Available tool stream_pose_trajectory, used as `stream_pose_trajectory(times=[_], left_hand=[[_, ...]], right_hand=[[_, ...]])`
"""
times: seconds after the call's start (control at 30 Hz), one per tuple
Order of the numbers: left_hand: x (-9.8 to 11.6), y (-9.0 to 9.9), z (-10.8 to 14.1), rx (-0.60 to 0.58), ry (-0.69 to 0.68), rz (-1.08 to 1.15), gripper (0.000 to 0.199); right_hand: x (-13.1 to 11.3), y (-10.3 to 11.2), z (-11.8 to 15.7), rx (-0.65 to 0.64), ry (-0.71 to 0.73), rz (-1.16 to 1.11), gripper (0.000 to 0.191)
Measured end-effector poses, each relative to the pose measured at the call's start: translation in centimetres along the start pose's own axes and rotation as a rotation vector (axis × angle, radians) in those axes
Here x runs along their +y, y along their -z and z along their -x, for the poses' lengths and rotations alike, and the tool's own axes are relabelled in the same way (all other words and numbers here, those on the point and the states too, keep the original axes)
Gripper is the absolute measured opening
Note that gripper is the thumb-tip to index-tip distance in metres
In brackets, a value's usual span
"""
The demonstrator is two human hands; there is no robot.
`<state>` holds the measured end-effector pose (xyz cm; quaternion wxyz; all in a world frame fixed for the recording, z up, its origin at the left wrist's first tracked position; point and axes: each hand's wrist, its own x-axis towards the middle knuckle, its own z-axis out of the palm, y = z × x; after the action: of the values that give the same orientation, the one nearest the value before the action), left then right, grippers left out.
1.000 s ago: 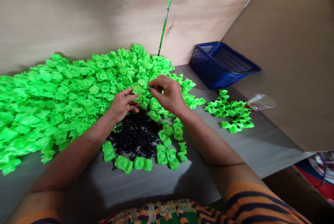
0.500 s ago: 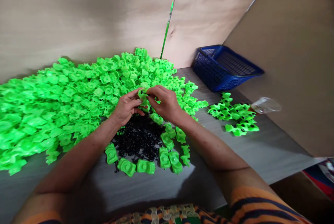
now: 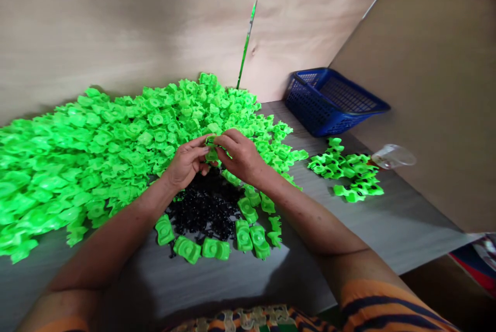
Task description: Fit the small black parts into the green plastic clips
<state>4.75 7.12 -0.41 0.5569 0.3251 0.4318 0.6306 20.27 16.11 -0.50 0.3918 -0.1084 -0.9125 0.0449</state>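
My left hand [image 3: 188,162] pinches a bright green plastic toy car body [image 3: 211,154] between thumb and fingers, its hollow side turned towards me. The fingertips of my right hand [image 3: 241,155] close together at the upper edge of the same piece, on a thin black wheel axle [image 3: 210,141] that lies across it and is mostly covered. Just below both hands spreads a heap of small black axle parts [image 3: 209,205]. Several loose green car bodies [image 3: 216,249] ring that heap along its front and right side.
A big mound of green car bodies [image 3: 96,151] fills the left and back of the table. On the right lie green bodies with black parts fitted [image 3: 358,172], beside a clear plastic cup [image 3: 394,156] on its side. Behind them a blue basket [image 3: 333,115] leans near the wall.
The black axle, which stuck out between my right fingers, now sits lower against the green body. My right fingers have moved slightly down and closer to my left ones.
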Motion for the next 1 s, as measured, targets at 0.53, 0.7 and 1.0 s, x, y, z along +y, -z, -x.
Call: stream_pose_trajectory(times=[0.53, 0.7, 1.0], left_hand=[[0.6, -0.8, 0.5, 0.134, -0.033, -0.037, 0.075], [0.5, -1.0, 0.5, 0.185, -0.078, -0.073, 0.074], [0.3, -0.9, 0.6, 0.181, -0.096, -0.099, 0.071]], right_hand=[[0.1, -1.0, 0.2, 0.174, -0.272, -0.495, 0.015], [-0.1, -1.4, 0.1, 0.206, -0.413, -0.658, 0.014], [-0.7, -1.5, -0.3, 0.236, -0.525, -0.723, 0.022]])
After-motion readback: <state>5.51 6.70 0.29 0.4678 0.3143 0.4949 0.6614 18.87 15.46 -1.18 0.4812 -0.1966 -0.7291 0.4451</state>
